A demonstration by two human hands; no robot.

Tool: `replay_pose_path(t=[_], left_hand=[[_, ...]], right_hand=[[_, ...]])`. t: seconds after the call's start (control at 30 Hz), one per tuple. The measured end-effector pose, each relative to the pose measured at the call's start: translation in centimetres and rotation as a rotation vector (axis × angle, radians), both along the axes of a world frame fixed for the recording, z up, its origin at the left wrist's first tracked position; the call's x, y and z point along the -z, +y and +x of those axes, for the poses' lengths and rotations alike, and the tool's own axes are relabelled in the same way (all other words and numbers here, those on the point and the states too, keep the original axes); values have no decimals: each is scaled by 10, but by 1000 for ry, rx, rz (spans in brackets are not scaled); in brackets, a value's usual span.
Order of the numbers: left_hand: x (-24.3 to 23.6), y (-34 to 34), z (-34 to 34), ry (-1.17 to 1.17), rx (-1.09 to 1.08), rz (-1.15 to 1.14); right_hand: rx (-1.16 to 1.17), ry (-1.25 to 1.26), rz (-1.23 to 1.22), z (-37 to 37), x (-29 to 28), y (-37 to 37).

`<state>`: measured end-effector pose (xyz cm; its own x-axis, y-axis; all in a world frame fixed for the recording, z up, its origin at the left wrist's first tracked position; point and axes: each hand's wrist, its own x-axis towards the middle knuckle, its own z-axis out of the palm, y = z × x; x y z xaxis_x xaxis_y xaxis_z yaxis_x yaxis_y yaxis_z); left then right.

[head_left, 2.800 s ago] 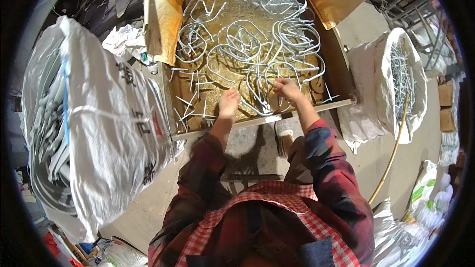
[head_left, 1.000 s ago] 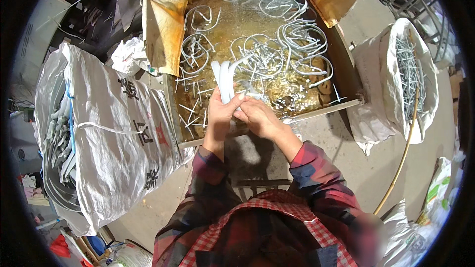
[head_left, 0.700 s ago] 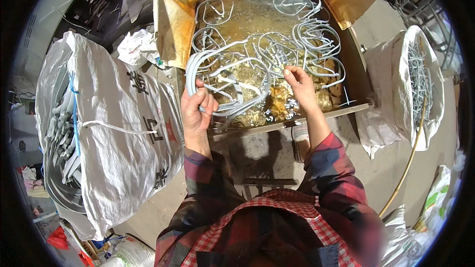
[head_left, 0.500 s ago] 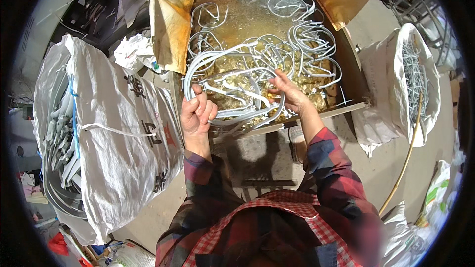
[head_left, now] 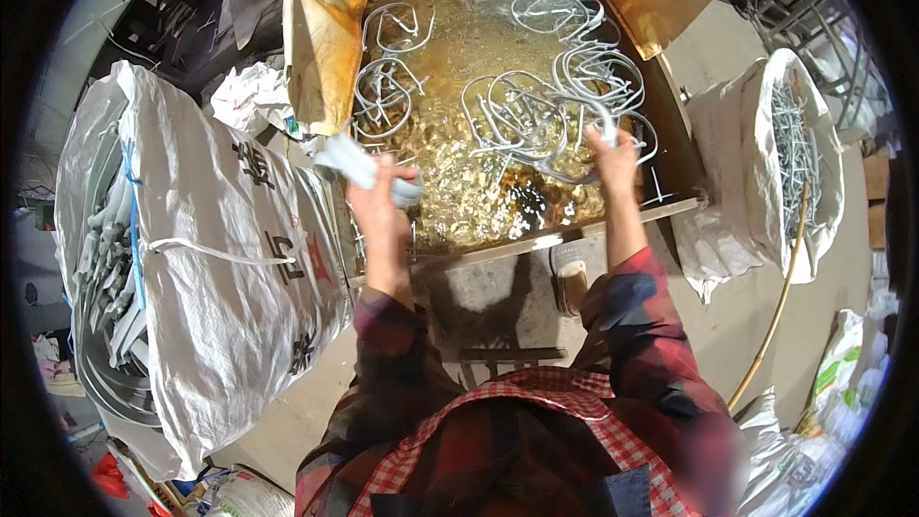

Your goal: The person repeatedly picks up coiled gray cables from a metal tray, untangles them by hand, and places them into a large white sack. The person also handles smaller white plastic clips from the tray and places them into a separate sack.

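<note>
Apart from each other now, the hands have widened their gap: the left hand (head_left: 381,206) clasps a smooth, blurred pale-grey bundle (head_left: 350,163) at the metal trough's (head_left: 661,211) left edge, while the right hand (head_left: 616,155) pinches a glossy curved strip (head_left: 608,124) toward the right front corner. Thin, curled loops (head_left: 517,110) lie between them in rippling amber water (head_left: 450,172), beside a creased woven sack (head_left: 215,297) along the left edge.

Loops (head_left: 601,86) in tray (head_left: 675,148), sacks (head_left: 220,258) left and right
</note>
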<state>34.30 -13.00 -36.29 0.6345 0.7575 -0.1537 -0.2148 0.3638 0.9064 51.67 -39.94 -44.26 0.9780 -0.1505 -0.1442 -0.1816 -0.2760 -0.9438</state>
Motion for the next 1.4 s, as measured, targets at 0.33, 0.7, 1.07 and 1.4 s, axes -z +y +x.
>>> replay_pose_path(t=[0.33,0.7,1.07,1.4], left_hand=[[39,-68,10,-40,479,36],[0,-14,-12,-133,687,-222],[-4,16,-22,29,593,51],[-16,9,-25,-84,758,-80]], right_hand=[[-888,-72,281,-114,-55,97],[-499,18,132,-31,-27,67],[-893,211,-1058,-24,-35,27],[-695,-662,-376,-45,-103,50]])
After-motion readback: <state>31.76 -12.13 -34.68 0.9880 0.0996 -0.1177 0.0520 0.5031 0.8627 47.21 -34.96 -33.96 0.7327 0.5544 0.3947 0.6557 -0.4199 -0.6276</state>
